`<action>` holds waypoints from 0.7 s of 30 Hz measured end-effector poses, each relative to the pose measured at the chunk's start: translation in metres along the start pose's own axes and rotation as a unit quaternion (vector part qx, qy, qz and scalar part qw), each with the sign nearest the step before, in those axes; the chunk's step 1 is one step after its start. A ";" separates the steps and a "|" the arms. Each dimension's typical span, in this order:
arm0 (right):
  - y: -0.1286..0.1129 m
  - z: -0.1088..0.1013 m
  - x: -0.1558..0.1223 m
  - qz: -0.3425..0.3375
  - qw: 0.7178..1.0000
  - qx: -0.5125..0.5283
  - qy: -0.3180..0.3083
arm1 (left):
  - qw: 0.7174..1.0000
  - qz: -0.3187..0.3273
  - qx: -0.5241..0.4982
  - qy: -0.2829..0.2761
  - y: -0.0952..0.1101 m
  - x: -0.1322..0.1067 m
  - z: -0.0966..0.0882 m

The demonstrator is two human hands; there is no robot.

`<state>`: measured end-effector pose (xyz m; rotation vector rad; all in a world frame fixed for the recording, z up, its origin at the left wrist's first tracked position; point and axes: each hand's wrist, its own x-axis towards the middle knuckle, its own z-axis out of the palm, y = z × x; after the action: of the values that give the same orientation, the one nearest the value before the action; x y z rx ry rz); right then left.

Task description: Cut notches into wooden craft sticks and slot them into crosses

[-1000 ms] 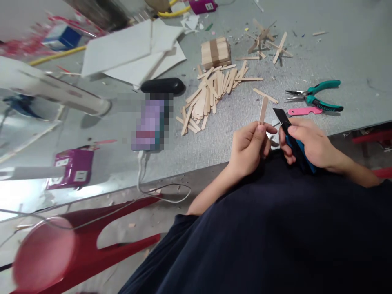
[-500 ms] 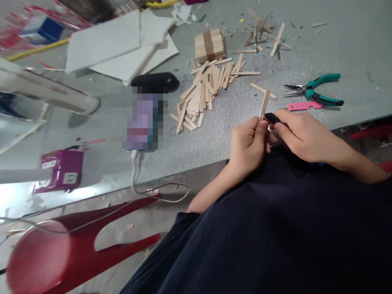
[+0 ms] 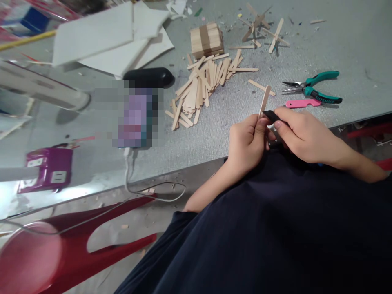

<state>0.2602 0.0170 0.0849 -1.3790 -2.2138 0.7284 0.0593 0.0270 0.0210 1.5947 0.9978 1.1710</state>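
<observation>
My left hand [image 3: 248,142] is closed around the lower end of a pale wooden craft stick [image 3: 264,99], which stands nearly upright just over the table's near edge. My right hand [image 3: 301,132] is closed on a black utility knife [image 3: 271,116], whose tip rests against the stick right above my left thumb. The two hands touch. Most of the knife's handle is hidden under my right palm.
A loose pile of craft sticks [image 3: 202,83] and a banded bundle [image 3: 207,39] lie further back on the grey table [image 3: 214,134]. Teal pliers [image 3: 315,83] and a pink tool [image 3: 301,103] sit right of my hands. A phone [image 3: 134,116] with a cable lies left; a red stool [image 3: 61,253] stands below.
My right hand has brought the knife from beside the stick up against it, the blade turning flat toward my left thumb. The view has drifted slightly.
</observation>
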 end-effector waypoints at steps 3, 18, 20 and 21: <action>-0.002 0.003 -0.002 0.003 0.999 -0.045 0.004 | 1.000 0.004 0.010 0.003 0.000 0.000 0.001; -0.010 0.016 -0.004 0.050 0.987 -0.152 0.014 | 0.984 0.053 0.159 0.066 -0.007 -0.005 0.001; -0.010 0.015 -0.003 0.050 0.991 -0.128 0.005 | 0.979 0.064 0.176 0.084 -0.010 -0.005 0.001; -0.010 0.015 -0.002 0.050 0.992 -0.113 0.002 | 0.976 0.071 0.182 0.091 -0.011 -0.005 0.001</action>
<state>0.2457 0.0084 0.0795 -1.6071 -2.2940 0.5195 0.0584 0.0255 0.0092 1.8955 1.2942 1.3038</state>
